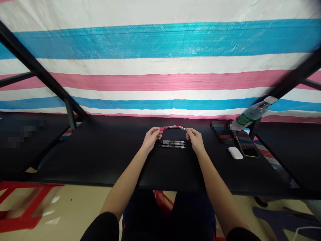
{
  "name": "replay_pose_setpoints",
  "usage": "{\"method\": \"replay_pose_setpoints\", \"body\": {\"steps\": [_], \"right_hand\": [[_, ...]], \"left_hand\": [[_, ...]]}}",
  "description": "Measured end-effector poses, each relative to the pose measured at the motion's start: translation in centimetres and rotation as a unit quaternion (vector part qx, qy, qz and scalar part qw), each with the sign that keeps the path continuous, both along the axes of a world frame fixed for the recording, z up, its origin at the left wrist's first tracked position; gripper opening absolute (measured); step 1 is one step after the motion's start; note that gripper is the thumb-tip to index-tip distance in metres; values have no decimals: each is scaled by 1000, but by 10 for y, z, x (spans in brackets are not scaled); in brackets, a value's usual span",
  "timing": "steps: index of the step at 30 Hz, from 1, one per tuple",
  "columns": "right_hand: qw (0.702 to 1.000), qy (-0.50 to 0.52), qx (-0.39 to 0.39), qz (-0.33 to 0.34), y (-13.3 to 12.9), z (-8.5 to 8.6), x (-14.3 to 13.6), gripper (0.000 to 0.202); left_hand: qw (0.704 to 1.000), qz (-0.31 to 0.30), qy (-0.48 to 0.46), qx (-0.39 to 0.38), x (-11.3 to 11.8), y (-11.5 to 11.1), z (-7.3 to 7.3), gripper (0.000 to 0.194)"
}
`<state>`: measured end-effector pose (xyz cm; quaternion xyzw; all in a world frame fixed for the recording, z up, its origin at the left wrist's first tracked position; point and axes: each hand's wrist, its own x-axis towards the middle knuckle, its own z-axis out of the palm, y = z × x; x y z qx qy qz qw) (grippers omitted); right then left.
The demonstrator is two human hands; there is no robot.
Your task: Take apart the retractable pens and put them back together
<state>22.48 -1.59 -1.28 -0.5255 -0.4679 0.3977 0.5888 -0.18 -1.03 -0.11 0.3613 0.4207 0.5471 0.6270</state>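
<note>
Head view shows us holding a red pen (172,127) by both ends, just above the black surface (105,157). Its long axis runs left to right, level with the far edge, and the silvery tip points right. Our left hand (151,138) pinches the left end in a narrow grip, and our right hand (195,139) pinches the tip end the same way. The pen looks slim, glossy and slightly bowed upward in this wide view. Below it, between our hands, three dark pens (173,144) lie flat and parallel, also running left to right. To the right lie a smooth white oval case (235,153), a flat dark phone (247,147) and a clear plastic bottle (252,115) on its side. A woven striped tarp (160,67) hangs behind.
</note>
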Motion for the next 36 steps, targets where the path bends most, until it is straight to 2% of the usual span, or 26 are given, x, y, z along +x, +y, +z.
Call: {"method": "replay_pose_setpoints", "body": {"steps": [4, 14, 17, 21, 24, 29, 34, 36], "right_hand": [[999, 11, 21, 29, -2, 2, -6, 35], [998, -30, 17, 43, -4, 6, -6, 33], [998, 7, 25, 56, -3, 4, -7, 31], [991, 100, 27, 81, -4, 2, -12, 24], [981, 148, 16, 122, -6, 4, -16, 24], [967, 176, -18, 182, -10, 8, -17, 34], [973, 167, -30, 157, -8, 5, -15, 38], [972, 176, -30, 151, -8, 5, -15, 38]], "left_hand": [[1000, -4, 15, 16, 1, 0, 0, 26], [996, -5, 70, 59, 1, 0, -4, 26], [990, -2, 113, 82, 2, -2, -2, 27], [976, -3, 190, 105, 2, -5, 2, 43], [971, -3, 217, 103, 2, -6, 3, 47], [973, -17, 196, 118, 4, -7, 5, 42], [978, -46, 141, 148, 5, -6, 3, 23], [981, -54, 113, 150, 6, -6, 3, 21]]}}
